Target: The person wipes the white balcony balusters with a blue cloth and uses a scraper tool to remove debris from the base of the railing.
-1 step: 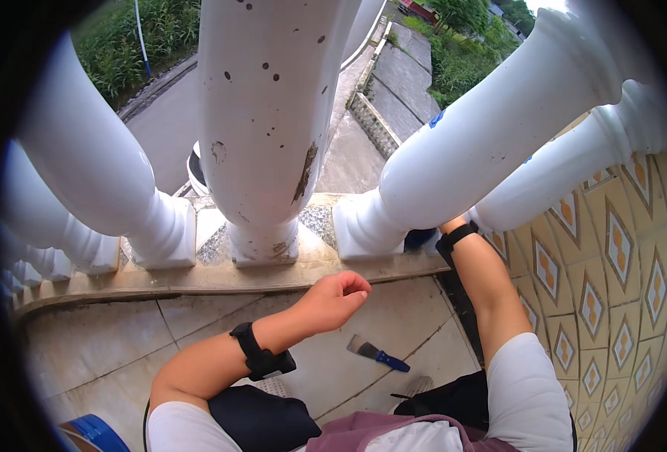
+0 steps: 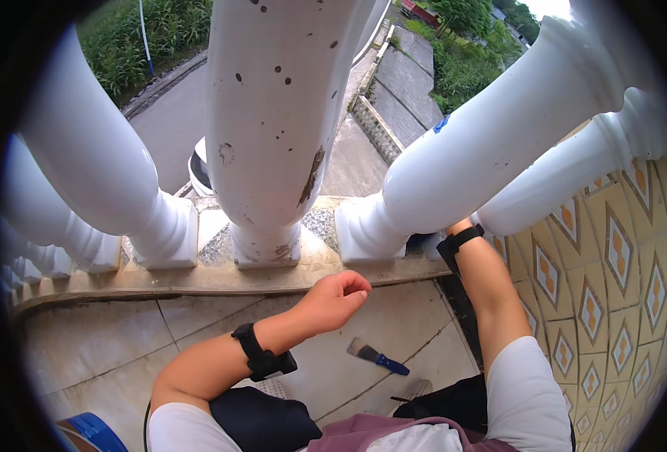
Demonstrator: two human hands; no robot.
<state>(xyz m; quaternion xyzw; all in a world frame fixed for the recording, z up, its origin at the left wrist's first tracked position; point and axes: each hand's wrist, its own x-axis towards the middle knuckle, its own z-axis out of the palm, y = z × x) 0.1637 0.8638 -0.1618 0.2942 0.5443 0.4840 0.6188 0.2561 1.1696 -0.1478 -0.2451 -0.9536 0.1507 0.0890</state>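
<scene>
My left hand point(image 2: 335, 301) hovers over the pale floor tiles, just in front of the balustrade's ledge. Its fingers are curled in toward the thumb, and nothing shows in them. My right hand reaches in behind the white baluster on the right point(image 2: 454, 169); its fingers are hidden, and only the wrist with a black strap point(image 2: 460, 242) shows. A dark blue thing point(image 2: 420, 242), mostly covered, is beside that baluster's base, close to the right wrist. On the floor below my left hand lies a putty knife point(image 2: 379, 356) with a blue handle.
A spotted, chipped white baluster point(image 2: 273, 135) stands straight ahead, with more to the left. A tiled wall point(image 2: 612, 286) closes the right side. A blue round container point(image 2: 92, 433) is at the lower left. Beyond the balusters, a white bucket-like thing point(image 2: 198, 169) partly shows.
The view has shifted slightly, so the balusters appear a little lower and further right. My left hand keeps its pose, and my right arm stays behind the baluster.
</scene>
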